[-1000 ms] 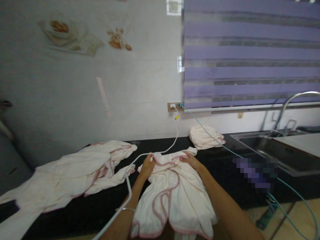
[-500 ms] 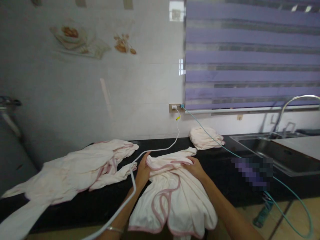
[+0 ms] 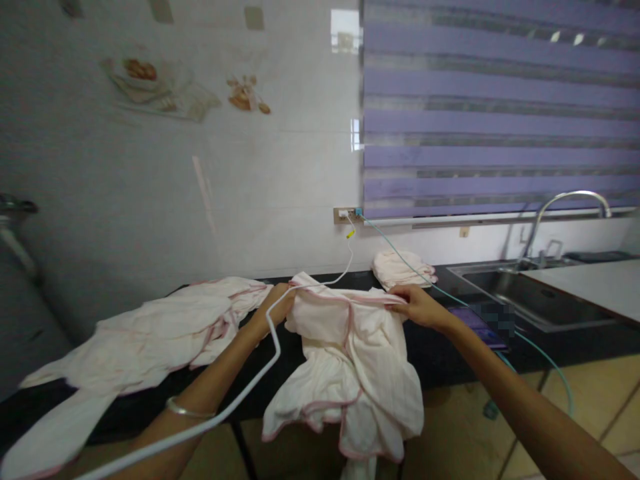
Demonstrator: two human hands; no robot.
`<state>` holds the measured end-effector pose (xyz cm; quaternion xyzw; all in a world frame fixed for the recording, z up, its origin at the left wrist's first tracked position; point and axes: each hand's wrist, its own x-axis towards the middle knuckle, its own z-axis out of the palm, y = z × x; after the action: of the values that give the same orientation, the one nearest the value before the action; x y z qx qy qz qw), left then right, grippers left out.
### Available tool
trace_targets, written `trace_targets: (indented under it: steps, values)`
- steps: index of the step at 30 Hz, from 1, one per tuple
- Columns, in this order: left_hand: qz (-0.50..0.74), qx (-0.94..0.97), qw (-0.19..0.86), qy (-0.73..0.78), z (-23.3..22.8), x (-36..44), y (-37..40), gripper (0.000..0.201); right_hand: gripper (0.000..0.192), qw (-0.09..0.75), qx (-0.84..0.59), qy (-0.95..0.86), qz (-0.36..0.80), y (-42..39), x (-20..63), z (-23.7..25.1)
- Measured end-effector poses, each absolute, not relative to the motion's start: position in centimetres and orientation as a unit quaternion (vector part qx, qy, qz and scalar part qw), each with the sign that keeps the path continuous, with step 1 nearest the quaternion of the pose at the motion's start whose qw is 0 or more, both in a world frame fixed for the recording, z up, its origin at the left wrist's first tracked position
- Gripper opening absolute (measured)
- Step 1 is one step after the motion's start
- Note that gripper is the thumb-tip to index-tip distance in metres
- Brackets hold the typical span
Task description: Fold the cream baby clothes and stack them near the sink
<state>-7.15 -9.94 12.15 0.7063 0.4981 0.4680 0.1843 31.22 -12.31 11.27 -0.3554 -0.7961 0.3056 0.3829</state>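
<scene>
A white cloth garment with pink edging (image 3: 357, 360) is stretched between my two hands, its lower part hanging over the counter's front edge. My left hand (image 3: 281, 303) grips its upper left corner, fingers partly behind the cloth. At the upper right edge, my right hand (image 3: 417, 305) pinches the pink trim. Left of my left arm lies a loose heap of similar white garments (image 3: 150, 340). A folded white pile (image 3: 400, 268) rests against the wall behind my right hand.
A white cable (image 3: 240, 400) runs from the wall socket (image 3: 347, 215) across my left arm. A teal cord (image 3: 545, 357) leads past a phone-like device (image 3: 475, 327) on the black counter (image 3: 435, 357). The sink (image 3: 520, 290) and curved tap (image 3: 535, 220) are at right.
My hands have moved up and slightly apart, raising the garment's top edge and pulling it straighter. The view has shifted a little to the right.
</scene>
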Motion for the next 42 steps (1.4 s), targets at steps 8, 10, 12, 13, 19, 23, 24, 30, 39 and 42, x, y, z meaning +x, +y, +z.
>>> trace_targets:
  steps: [8,10,12,13,19,23,24,30,39,42]
  values:
    - [0.461,0.690,0.319,0.458,18.4,-6.3,-14.4,0.057,0.038,0.362,-0.329,-0.840,0.233,-13.2,32.1,17.7]
    - [0.449,0.700,0.334,0.443,19.9,-6.4,-15.4,0.058,0.044,0.347,-0.351,-0.842,0.220,-13.6,33.0,18.7]
    - [0.432,0.710,0.348,0.435,20.9,-7.0,-15.7,0.053,0.050,0.331,-0.386,-0.836,0.207,-13.8,34.0,19.4]
    - [0.422,0.713,0.355,0.432,21.2,-7.5,-15.5,0.049,0.053,0.322,-0.404,-0.832,0.205,-13.8,34.4,19.7]
    - [0.396,0.719,0.388,0.419,20.8,-9.0,-13.8,0.046,0.055,0.226,-0.466,-0.821,0.240,-12.9,36.6,20.6]
    - [0.410,0.705,0.390,0.427,19.9,-8.4,-13.7,0.039,0.042,0.174,-0.468,-0.831,0.247,-11.9,37.2,20.6]
    - [0.415,0.696,0.398,0.429,19.7,-8.2,-13.8,0.038,0.038,0.178,-0.464,-0.834,0.241,-11.7,37.2,20.4]
    - [0.268,0.701,0.487,0.448,18.9,-7.4,-14.4,0.027,0.030,0.252,-0.451,-0.842,0.159,-10.3,37.3,18.7]
    - [0.267,0.662,0.497,0.494,17.5,-8.4,-13.3,0.044,0.028,0.254,-0.518,-0.814,0.077,-8.7,38.1,15.9]
    - [0.286,0.663,0.486,0.493,17.0,-9.0,-12.7,0.049,0.033,0.250,-0.472,-0.828,0.171,-8.5,38.5,15.6]
